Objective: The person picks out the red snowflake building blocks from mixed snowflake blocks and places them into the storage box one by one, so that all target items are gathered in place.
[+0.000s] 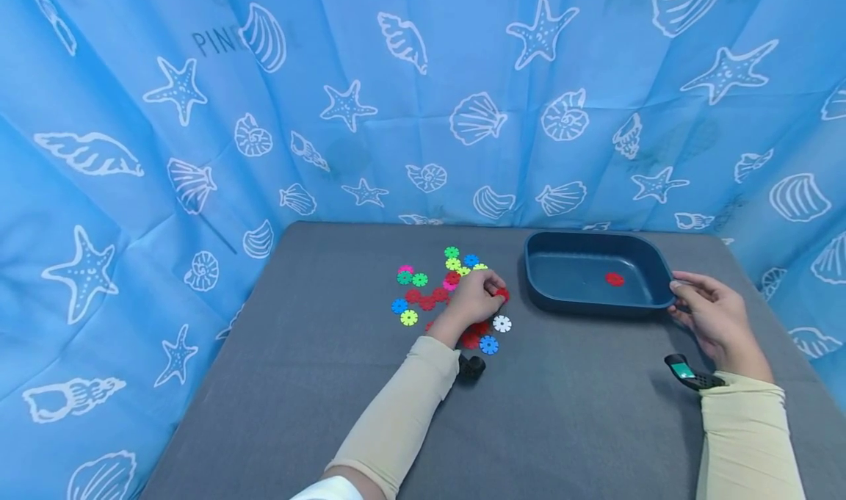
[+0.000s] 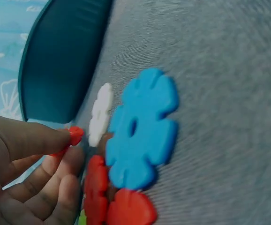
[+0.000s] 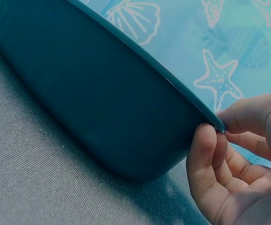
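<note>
Before blue curtain (image 1: pixel 423 129), grey tabletop (image 1: pixel 562 412), left hand (image 1: pixel 471 300) pinching disc (image 1: pixel 503 294); right hand (image 1: pixel 719 320) gripping basin (image 1: pixel 565 269)

Basin (image 1: pixel 595 308) on table (image 1: pixel 284 390): one disc (image 1: pixel 615 279) inside, loose discs (image 1: pixel 440 294) to its left, left hand (image 1: pixel 472 296) over them, right hand (image 1: pixel 717 316) at right end, curtain (image 1: pixel 396 133) behind.

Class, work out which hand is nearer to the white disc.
Left. The left hand is close by the white disc, pinching a red disc; the right hand is farther off, holding the tub.
</note>
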Motion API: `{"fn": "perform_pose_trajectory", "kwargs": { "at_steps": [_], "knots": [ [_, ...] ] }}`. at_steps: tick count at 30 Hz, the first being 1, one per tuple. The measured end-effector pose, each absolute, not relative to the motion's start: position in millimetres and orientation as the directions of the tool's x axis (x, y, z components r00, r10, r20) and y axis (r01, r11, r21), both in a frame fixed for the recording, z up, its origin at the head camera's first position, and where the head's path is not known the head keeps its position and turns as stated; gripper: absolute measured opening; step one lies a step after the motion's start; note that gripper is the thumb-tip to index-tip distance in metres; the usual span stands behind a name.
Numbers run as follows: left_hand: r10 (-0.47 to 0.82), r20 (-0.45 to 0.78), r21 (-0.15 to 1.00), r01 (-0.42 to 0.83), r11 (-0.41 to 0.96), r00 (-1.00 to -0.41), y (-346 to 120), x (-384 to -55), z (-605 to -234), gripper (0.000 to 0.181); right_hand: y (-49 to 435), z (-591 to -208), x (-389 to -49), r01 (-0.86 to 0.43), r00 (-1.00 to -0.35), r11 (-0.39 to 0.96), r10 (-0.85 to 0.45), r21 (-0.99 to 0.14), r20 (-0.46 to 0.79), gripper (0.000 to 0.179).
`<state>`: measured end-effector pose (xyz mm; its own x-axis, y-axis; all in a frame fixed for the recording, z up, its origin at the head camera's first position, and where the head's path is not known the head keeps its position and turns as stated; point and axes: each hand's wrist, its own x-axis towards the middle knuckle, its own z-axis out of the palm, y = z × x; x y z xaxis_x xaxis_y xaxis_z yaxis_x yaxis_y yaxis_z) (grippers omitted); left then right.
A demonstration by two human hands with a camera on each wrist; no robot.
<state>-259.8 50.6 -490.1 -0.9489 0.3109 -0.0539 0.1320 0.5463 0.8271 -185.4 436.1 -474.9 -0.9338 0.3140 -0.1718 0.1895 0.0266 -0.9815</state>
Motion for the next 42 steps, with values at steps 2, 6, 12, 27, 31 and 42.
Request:
{"fn": "perform_pose_trajectory", "kwargs": {
  "at_steps": [2, 6, 12, 27, 31, 42],
  "knots": [
    [0.315, -0.046, 0.851, 0.129, 0.509, -0.948, 50, -261, -491, 0.013, 436, -475, -185, 0.196, -0.932, 0.038, 0.319, -0.980, -0.174, 0.022],
    [0.321, -0.032, 0.901, 0.111, 0.418, -0.946, 49, -262, -491, 0.014, 437, -475, -184, 0.214, -0.927, 0.052, 0.325, -0.975, -0.186, 0.024],
    [0.314, -0.012, 0.963, 0.073, 0.258, -0.949, 52, -262, -480, 0.021, 438, -476, -182, 0.230, -0.928, 0.040, 0.311, -0.972, -0.207, 0.029],
    [0.327, -0.023, 0.989, 0.027, 0.149, -0.945, 85, -255, -439, 0.026, 438, -481, -182, 0.201, -0.934, 0.031, 0.306, -0.979, -0.182, 0.024],
    [0.365, 0.010, 0.987, 0.069, 0.148, -0.931, 89, -254, -435, 0.027, 438, -481, -183, 0.194, -0.940, 0.021, 0.292, -0.981, -0.179, 0.025],
    [0.391, 0.017, 0.986, 0.081, 0.148, -0.920, 76, -256, -436, 0.025, 440, -479, -186, 0.173, -0.944, 0.017, 0.289, -0.985, -0.161, 0.026]
  ]
}}
